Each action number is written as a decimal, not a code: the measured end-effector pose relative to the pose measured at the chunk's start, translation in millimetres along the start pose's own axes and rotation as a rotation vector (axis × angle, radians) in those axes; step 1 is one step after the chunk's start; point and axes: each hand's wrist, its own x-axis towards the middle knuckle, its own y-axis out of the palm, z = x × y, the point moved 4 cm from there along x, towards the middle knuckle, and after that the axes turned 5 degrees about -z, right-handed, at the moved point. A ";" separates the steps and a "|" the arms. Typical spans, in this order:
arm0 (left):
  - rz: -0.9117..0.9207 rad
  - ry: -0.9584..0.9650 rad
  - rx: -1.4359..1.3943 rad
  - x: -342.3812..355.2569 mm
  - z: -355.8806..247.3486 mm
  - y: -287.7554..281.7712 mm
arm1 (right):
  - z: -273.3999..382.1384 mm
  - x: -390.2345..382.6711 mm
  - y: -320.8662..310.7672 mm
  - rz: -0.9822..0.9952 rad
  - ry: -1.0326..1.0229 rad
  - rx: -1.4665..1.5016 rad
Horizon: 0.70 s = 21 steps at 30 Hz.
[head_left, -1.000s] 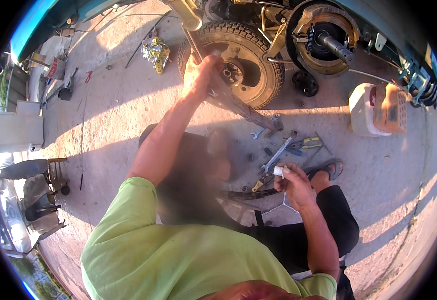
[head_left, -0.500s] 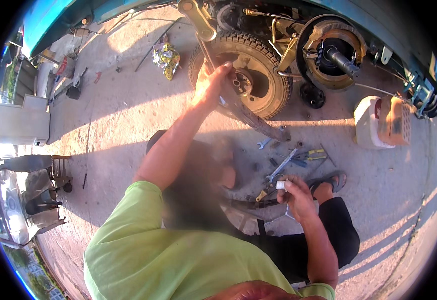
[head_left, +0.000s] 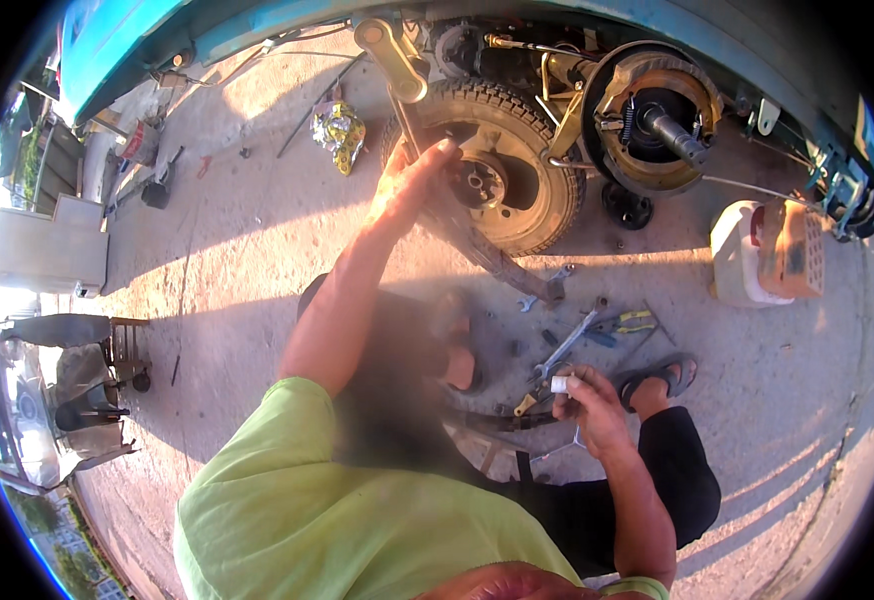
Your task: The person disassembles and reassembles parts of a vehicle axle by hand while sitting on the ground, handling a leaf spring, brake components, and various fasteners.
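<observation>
My left hand (head_left: 409, 185) is closed round a long curved metal bar that looks like a leaf spring (head_left: 482, 250). Its far part runs up beside a link plate (head_left: 393, 62) under the blue vehicle body, and its near end hangs over the ground by some wrenches. My right hand (head_left: 597, 408), held low in front of my right knee, pinches a small white cylindrical bushing (head_left: 560, 384) between thumb and fingers. Below that hand lies a dark curved strip (head_left: 507, 420), partly covered. Behind the bar leans a dusty wheel with a knobby tyre (head_left: 547, 185).
An exposed brake drum assembly (head_left: 657, 120) juts out at the upper right. On the concrete lie a long wrench (head_left: 569, 342), yellow-handled pliers (head_left: 635, 320) and other tools. A white jug (head_left: 739, 250) stands beside a brick (head_left: 795, 250). A shiny bag (head_left: 338, 135) lies left of the wheel.
The view has tilted a little, so the scene sits lower. The bar's near end has shifted slightly left, uncovering more of a wrench; both hands keep their holds.
</observation>
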 end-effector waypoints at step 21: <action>0.006 0.320 0.027 39.7 -69.0 -10.3 | 3.0 -24.4 -0.4 -0.078 0.027 0.015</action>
